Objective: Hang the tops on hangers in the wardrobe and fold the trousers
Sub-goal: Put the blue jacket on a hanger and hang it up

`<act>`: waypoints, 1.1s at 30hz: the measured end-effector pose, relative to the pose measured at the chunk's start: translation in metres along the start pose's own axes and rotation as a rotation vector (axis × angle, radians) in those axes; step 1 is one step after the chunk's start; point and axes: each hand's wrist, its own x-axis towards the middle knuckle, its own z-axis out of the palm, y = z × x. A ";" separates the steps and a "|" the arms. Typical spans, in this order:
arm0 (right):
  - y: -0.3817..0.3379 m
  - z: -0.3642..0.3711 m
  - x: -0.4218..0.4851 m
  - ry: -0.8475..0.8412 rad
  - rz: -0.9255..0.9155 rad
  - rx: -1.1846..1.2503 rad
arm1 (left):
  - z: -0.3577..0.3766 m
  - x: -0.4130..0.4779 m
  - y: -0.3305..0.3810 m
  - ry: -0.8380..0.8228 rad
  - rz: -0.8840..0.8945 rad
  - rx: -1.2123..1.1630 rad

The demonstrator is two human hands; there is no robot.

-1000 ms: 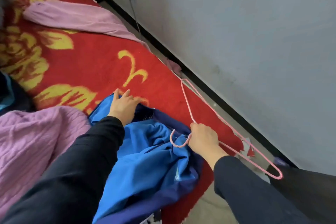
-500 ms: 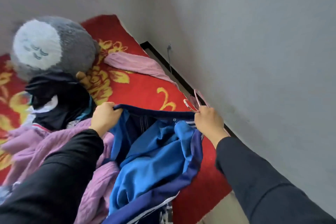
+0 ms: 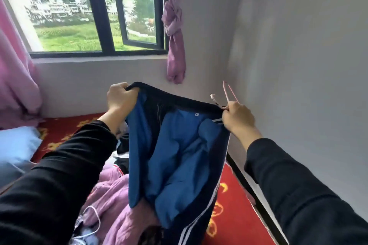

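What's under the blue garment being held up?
A purple knit top and dark clothes on the red bedspread. The blue garment hides whatever lies directly below it.

Long black sleeves [image 3: 65, 175] to both wrists; bare hands beyond the cuffs

bed [image 3: 229, 201], red-yellow cover | on it: purple knit garment [image 3: 111, 205], blue pillow [image 3: 18, 145]

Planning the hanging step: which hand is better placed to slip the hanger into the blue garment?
Right hand: it holds both the hanger and the blue garment; left hand holds only fabric.
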 end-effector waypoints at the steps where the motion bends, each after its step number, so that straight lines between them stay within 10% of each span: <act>1: -0.012 -0.007 0.005 0.037 -0.031 0.004 | -0.012 0.009 0.014 0.040 0.015 -0.060; 10: -0.022 0.028 -0.006 -0.129 -0.076 0.129 | -0.049 -0.019 -0.016 -0.377 -0.283 0.227; 17: 0.012 0.076 -0.024 -0.244 0.003 0.357 | -0.021 -0.044 -0.046 -0.382 -0.600 -0.119; 24: 0.022 0.066 -0.027 -0.479 0.204 1.069 | 0.016 -0.052 -0.065 -0.367 -0.464 0.171; 33: 0.056 0.077 -0.076 -0.710 0.410 0.981 | 0.037 -0.054 -0.084 -0.314 -0.407 0.372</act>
